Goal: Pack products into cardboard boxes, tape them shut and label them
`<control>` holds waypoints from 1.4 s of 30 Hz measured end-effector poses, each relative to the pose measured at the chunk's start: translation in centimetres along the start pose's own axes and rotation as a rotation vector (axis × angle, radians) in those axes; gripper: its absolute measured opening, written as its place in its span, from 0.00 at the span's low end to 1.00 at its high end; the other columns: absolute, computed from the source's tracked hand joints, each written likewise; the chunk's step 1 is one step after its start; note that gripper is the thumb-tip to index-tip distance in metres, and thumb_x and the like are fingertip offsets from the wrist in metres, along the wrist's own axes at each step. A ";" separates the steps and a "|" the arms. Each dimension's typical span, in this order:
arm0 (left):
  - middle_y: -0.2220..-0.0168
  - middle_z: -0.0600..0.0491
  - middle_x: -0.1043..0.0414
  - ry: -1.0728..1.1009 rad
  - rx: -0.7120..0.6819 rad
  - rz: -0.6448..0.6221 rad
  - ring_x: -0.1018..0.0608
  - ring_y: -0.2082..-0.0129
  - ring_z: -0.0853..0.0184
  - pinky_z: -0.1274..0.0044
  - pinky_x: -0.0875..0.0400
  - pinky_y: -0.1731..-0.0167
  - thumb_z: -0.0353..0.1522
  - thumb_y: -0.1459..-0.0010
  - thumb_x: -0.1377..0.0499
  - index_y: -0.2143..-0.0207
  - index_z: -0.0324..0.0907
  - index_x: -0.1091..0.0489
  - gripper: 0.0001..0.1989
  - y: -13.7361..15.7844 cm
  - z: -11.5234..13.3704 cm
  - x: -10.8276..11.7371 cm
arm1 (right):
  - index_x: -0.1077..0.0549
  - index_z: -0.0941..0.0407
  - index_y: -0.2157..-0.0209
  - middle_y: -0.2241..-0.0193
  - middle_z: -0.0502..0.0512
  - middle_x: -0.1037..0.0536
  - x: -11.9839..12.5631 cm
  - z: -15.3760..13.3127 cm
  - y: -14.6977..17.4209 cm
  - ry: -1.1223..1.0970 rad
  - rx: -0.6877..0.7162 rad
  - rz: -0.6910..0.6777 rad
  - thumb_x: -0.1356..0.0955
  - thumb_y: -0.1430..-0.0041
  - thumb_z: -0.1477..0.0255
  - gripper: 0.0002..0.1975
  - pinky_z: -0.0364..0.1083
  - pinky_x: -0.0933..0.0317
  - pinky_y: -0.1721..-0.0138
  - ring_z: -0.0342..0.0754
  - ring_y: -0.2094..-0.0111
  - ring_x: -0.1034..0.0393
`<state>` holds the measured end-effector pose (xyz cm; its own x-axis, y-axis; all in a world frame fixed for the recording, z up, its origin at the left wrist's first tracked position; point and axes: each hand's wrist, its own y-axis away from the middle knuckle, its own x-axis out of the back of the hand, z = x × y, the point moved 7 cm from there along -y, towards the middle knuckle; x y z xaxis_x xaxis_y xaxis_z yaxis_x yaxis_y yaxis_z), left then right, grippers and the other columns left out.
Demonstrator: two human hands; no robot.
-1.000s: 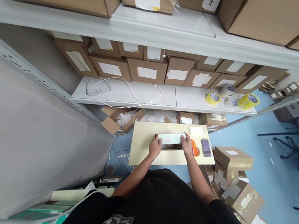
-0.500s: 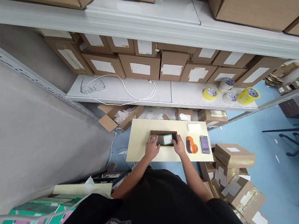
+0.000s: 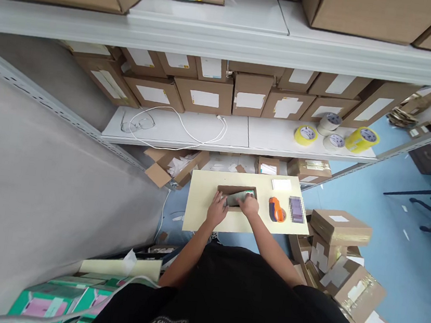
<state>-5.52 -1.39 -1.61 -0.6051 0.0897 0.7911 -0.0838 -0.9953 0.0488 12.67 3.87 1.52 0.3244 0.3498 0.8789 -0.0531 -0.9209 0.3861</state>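
Observation:
An open cardboard box stands on the pale yellow board in front of me. Inside it, tilted, is a small grey box with a white and green end. My left hand grips the cardboard box at its left wall, fingers over the rim. My right hand reaches over the right part of the opening, its fingers curled on the white and green end of the grey box and partly hiding it. An orange tape dispenser lies to the right of my right hand.
On the board are also a white paper stack and a blurred purple item. Behind it, a shelf holds labelled boxes, a white cable, glasses and tape rolls. Taped cartons are piled at the right.
My right hand has moved left and inward from the cardboard box's right edge onto the grey box, which is now tilted. My left hand stays at the left wall.

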 end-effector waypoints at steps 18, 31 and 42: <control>0.24 0.45 0.53 -0.040 -0.117 -0.020 0.53 0.24 0.46 0.52 0.40 0.31 0.35 0.36 0.37 0.48 0.44 0.23 0.15 1.7 0.3 0.7 | 0.22 0.61 0.45 0.52 0.69 0.17 0.8 0.8 -1.5 -0.064 0.032 0.071 0.37 0.34 0.78 0.19 0.49 0.31 0.47 0.56 0.51 0.21; 0.24 0.49 0.49 0.003 -0.117 0.089 0.50 0.24 0.50 0.57 0.38 0.31 0.30 0.34 0.42 0.65 0.41 0.24 0.09 1.8 4.0 0.2 | 0.28 0.61 0.38 0.36 0.67 0.28 7.1 4.6 4.6 -0.409 0.432 0.423 0.37 0.35 0.74 0.25 0.58 0.43 0.30 0.57 0.33 0.37; 0.23 0.53 0.55 -0.042 0.077 0.380 0.45 0.25 0.54 0.60 0.35 0.32 0.31 0.30 0.47 0.60 0.45 0.22 0.12 14.4 11.0 -0.3 | 0.29 0.54 0.39 0.36 0.65 0.29 12.5 11.9 9.0 -0.567 0.596 0.598 0.37 0.31 0.67 0.22 0.64 0.42 0.32 0.59 0.33 0.38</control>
<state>2.16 -16.20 5.56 -0.5487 -0.2859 0.7856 0.2009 -0.9573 -0.2081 27.46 -2.12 12.64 0.8073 -0.1865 0.5599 0.0760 -0.9080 -0.4120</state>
